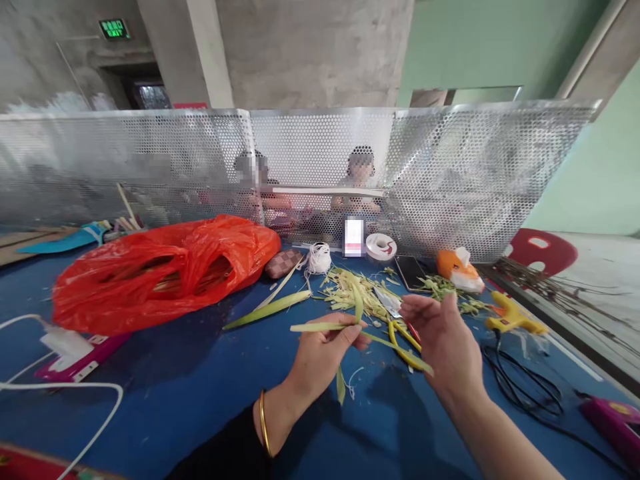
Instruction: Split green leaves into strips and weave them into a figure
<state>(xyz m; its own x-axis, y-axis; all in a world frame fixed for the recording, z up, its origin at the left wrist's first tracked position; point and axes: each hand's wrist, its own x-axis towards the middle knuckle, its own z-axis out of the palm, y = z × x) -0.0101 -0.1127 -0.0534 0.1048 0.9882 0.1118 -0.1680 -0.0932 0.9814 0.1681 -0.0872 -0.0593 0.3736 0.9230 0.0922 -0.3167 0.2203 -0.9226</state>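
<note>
My left hand [317, 357], with a gold bangle at the wrist, pinches narrow green leaf strips [359, 303] between thumb and fingers. The strips cross at the fingertips and stick out to the left, upward, downward and to the right. My right hand [447, 347] is raised on the right, palm turned inward and fingers apart, by the tip of the right-pointing strip. Whether it touches that tip I cannot tell. Behind the hands lie yellow-handled pliers [417, 360] and a heap of cut leaf scraps [345, 293]. A longer green leaf [270, 310] rests left of them.
A red plastic bag [225, 250] fills the left. Behind stand a ball of white string [319, 260], a white spool [381, 248] and an upright phone [354, 235]. A yellow glue gun [515, 317] with a black cord lies right. A perforated metal screen [310, 147] borders the table.
</note>
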